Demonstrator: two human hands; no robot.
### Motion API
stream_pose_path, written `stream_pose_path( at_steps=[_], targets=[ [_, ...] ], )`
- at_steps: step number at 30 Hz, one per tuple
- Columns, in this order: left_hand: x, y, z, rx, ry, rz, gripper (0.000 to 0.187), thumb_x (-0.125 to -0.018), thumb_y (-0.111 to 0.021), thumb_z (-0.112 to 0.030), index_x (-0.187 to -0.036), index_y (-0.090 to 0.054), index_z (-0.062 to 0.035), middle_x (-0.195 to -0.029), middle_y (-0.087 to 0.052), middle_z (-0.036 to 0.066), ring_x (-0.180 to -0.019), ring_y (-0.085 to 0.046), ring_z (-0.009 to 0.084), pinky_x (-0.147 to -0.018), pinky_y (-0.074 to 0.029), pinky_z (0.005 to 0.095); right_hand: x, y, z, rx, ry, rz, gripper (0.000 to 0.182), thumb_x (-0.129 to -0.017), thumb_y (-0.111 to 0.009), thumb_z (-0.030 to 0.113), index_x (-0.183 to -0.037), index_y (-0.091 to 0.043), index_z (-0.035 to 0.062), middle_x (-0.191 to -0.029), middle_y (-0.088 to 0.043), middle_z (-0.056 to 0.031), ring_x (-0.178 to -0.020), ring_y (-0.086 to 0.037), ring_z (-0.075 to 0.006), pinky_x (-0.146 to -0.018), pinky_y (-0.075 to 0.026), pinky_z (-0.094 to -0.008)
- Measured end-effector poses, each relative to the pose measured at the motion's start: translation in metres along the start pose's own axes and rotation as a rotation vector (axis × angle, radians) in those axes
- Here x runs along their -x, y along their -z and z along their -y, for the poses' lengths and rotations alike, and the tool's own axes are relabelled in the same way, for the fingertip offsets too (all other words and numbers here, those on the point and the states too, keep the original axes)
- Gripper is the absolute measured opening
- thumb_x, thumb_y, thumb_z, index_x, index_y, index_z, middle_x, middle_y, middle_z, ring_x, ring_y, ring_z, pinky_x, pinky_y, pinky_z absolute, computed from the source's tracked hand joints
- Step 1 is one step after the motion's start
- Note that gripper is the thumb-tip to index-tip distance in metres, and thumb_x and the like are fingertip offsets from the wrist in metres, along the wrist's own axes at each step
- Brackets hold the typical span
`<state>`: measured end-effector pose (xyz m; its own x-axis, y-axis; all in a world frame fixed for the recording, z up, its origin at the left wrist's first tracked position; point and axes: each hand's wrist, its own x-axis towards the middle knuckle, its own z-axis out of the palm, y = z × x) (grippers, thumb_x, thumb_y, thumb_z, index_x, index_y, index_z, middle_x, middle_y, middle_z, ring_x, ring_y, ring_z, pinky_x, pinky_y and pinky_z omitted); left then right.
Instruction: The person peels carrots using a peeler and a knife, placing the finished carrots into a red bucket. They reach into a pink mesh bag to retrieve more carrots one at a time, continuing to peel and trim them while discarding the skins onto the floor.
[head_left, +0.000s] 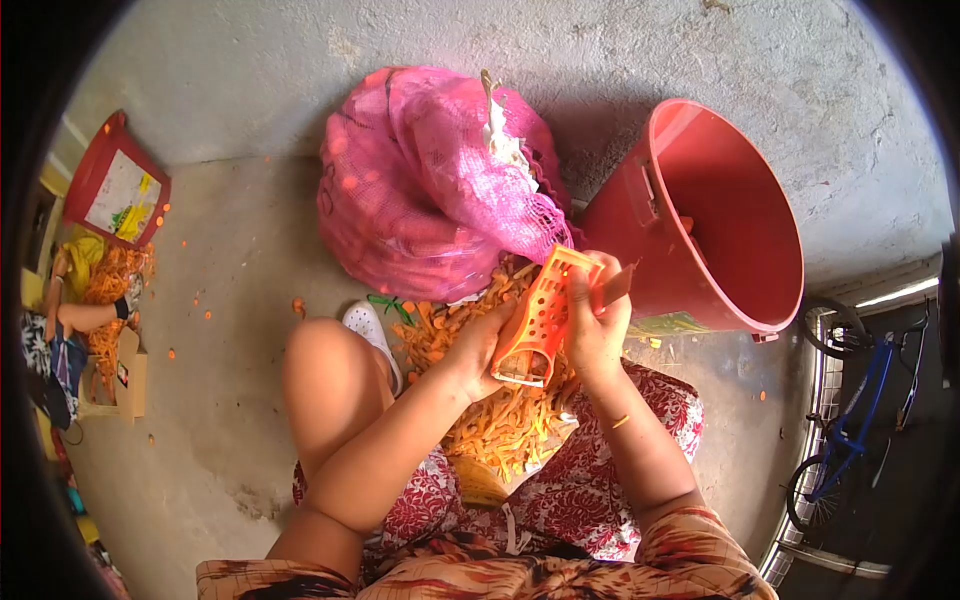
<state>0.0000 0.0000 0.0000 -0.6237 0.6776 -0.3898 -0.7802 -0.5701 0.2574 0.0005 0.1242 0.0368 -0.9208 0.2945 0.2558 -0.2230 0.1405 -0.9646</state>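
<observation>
Both of my hands hold an orange plastic grater (540,318), tilted, with rows of holes in its face and an open frame at its lower end. My left hand (478,352) is closed round its left edge. My right hand (598,335) grips the right edge, thumb on top. A flat reddish-brown piece (615,288) sticks out beside the right fingers; its kind is not clear. Below the hands, a heap of carrot peelings (500,425) lies between my legs. The palms and the grater's underside are hidden.
A pink mesh sack (420,190) of carrots leans near the wall. Right of it stands a tilted red bin (625,215) with some orange pieces inside. Far left, another person (60,340) sits by more peelings (108,285) and a red tub (95,180). A blue bicycle (865,410) is at right.
</observation>
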Motion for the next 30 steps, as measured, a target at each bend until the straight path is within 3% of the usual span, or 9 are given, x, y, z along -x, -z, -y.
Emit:
stream_pose_path(
  at_steps=[5,8,11,14,20,23,24,27,30],
  targets=[
    [-0.002,-0.002,0.001,0.049,0.009,0.011,0.027,-0.088,-0.038,-0.023,-0.104,-0.048,-0.0038,-0.088,-0.059,0.006,-0.075,-0.059,0.0147,-0.06,-0.05,0.0293,-0.001,-0.004,-0.003,0.044,0.11,-0.014,0.014,-0.082,-0.052,0.008,-0.093,-0.046,0.0013,-0.06,-0.041,0.0041,-0.054,-0.035,-0.0023,-0.049,-0.032,-0.017],
    [-0.003,-0.002,0.002,0.067,0.0,0.0,0.026,-0.088,-0.038,-0.021,-0.104,-0.048,-0.003,-0.089,-0.058,0.007,-0.075,-0.059,0.0145,-0.063,-0.05,0.028,0.002,0.002,-0.003,0.125,0.025,0.008,0.011,-0.085,-0.047,0.009,-0.093,-0.047,0.001,-0.076,-0.05,-0.0002,-0.065,-0.045,-0.0043,-0.059,-0.039,-0.0179],
    [-0.006,0.0,0.002,0.086,-0.025,-0.011,0.027,-0.087,-0.038,-0.02,-0.104,-0.047,-0.002,-0.09,-0.058,0.007,-0.077,-0.059,0.0149,-0.065,-0.05,0.0284,0.003,0.003,0.001,0.122,-0.014,0.032,0.011,-0.085,-0.047,0.01,-0.093,-0.047,0.001,-0.074,-0.049,0.0001,-0.064,-0.045,-0.004,-0.058,-0.039,-0.0177],
    [-0.004,-0.001,0.002,0.064,-0.054,0.009,0.026,-0.087,-0.039,-0.019,-0.105,-0.047,-0.0011,-0.09,-0.058,0.007,-0.077,-0.059,0.015,-0.066,-0.05,0.0286,0.003,0.0,-0.003,0.139,0.062,0.007,0.016,-0.081,-0.053,0.008,-0.094,-0.047,0.0007,-0.06,-0.044,0.001,-0.055,-0.037,-0.0041,-0.049,-0.033,-0.0193],
    [-0.004,0.009,0.002,-0.186,-0.046,-0.027,0.033,-0.088,-0.034,-0.029,-0.106,-0.047,-0.0045,-0.087,-0.057,0.008,-0.073,-0.058,0.0156,-0.058,-0.05,0.0305,-0.005,0.001,-0.013,0.252,0.04,-0.094,0.007,-0.08,-0.051,0.005,-0.084,-0.049,-0.0004,-0.061,-0.046,-0.0033,-0.057,-0.041,-0.0087,-0.052,-0.038,-0.0242],
    [0.008,0.012,0.006,-0.233,0.038,0.252,0.035,-0.088,-0.031,-0.034,-0.107,-0.045,-0.0068,-0.083,-0.056,0.009,-0.07,-0.056,0.016,-0.051,-0.049,0.0298,-0.047,0.035,-0.031,0.404,0.038,-0.41,0.013,-0.084,-0.048,0.014,-0.078,-0.05,0.002,-0.064,-0.049,-0.0016,-0.056,-0.044,-0.0067,-0.049,-0.038,-0.0224],
    [0.009,0.012,0.014,-0.292,0.032,0.116,0.034,-0.089,-0.031,-0.034,-0.107,-0.044,-0.0083,-0.079,-0.054,0.009,-0.066,-0.054,0.0161,-0.05,-0.047,0.0282,-0.057,0.046,-0.03,0.524,0.097,-0.479,0.014,-0.085,-0.048,0.014,-0.076,-0.048,0.0025,-0.064,-0.051,-0.002,-0.055,-0.045,-0.0071,-0.049,-0.039,-0.0228],
    [0.006,0.011,0.015,-0.188,0.063,-0.052,0.033,-0.088,-0.032,-0.035,-0.105,-0.046,-0.0098,-0.078,-0.054,0.009,-0.068,-0.054,0.0165,-0.05,-0.046,0.0289,-0.06,0.049,-0.018,-0.006,-0.011,-0.573,0.012,-0.085,-0.047,0.014,-0.084,-0.05,0.0029,-0.066,-0.051,-0.0008,-0.056,-0.05,-0.0071,-0.052,-0.043,-0.0206],
    [0.001,0.012,0.006,-0.125,0.02,-0.078,0.033,-0.088,-0.036,-0.035,-0.104,-0.047,-0.0087,-0.082,-0.055,0.008,-0.074,-0.054,0.0177,-0.052,-0.046,0.0306,-0.046,0.041,-0.018,-0.057,0.007,-0.347,0.012,-0.086,-0.047,0.014,-0.091,-0.05,0.0029,-0.068,-0.051,0.0013,-0.056,-0.048,-0.0044,-0.051,-0.04,-0.0178]
  ],
)
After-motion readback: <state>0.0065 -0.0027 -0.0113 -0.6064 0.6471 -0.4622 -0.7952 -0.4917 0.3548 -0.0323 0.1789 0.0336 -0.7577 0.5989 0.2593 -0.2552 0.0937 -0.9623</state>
